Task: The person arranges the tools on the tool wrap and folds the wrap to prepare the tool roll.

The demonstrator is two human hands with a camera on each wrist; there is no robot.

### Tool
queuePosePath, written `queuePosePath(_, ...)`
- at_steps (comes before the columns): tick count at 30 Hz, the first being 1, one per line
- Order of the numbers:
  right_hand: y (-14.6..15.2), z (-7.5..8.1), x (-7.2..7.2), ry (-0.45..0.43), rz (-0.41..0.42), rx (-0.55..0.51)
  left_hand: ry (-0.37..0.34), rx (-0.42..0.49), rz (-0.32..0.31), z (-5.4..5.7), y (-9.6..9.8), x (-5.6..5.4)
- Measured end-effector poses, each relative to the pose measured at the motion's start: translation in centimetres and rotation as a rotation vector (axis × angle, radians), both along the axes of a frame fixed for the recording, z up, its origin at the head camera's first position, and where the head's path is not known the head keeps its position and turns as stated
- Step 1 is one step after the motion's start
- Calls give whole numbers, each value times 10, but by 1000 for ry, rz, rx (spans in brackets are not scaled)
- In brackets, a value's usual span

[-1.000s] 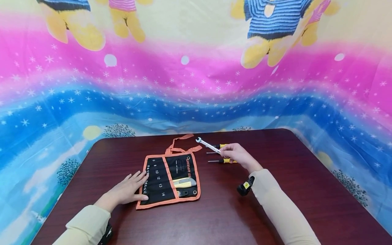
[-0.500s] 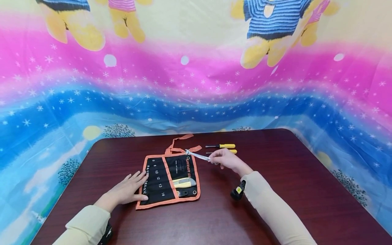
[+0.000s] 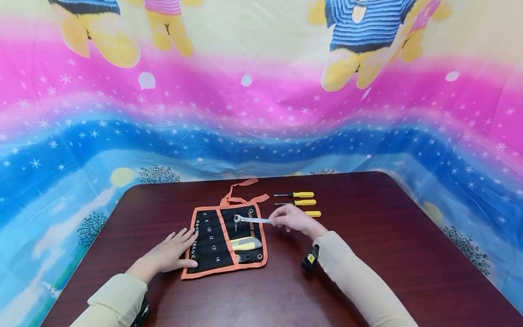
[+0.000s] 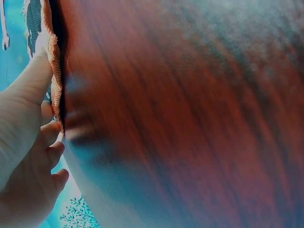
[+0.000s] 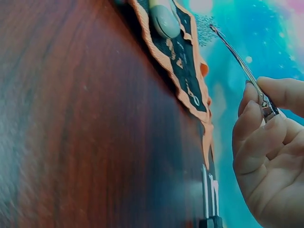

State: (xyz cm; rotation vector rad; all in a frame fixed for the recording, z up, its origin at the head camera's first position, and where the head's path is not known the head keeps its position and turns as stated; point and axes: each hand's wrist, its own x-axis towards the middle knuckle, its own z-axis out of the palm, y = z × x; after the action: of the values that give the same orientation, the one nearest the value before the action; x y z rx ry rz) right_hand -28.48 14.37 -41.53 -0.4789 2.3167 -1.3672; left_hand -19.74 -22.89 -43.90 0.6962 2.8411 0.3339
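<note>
A black tool pouch (image 3: 212,268) with orange trim lies spread on the table, its pockets numbered in white. My left hand (image 3: 169,252) rests flat on its left edge with fingers spread; in the left wrist view the thumb (image 4: 31,80) lies on the orange border. My right hand (image 3: 292,218) pinches a silver wrench (image 3: 255,220) by one end. The wrench's open-jaw end points left, above the pouch's upper right section. In the right wrist view the wrench (image 5: 242,66) stands clear of the pouch, between thumb and fingers. A yellow and grey utility knife (image 3: 246,244) sits in a right-hand pocket.
Three yellow-handled screwdrivers, the farthest one (image 3: 303,194) included, lie right of the pouch, the nearest partly behind the right hand. An orange strap (image 3: 241,199) trails from the pouch's top. A printed cloth backdrop (image 3: 261,113) hangs behind the dark wooden table (image 3: 367,204).
My right hand has carried the wrench left and toward me, from over the screwdrivers to over the pouch. The wrench has turned to nearly level. My left hand has stayed still.
</note>
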Motion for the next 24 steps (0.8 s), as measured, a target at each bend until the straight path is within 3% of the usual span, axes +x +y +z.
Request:
queuePosePath(11,-9,-12,3,-23,42,23,-4,-5,4,1,0,0)
queuePosePath(24,-13,-14,0,-65,50,26,2,-6,-6,2,1,1)
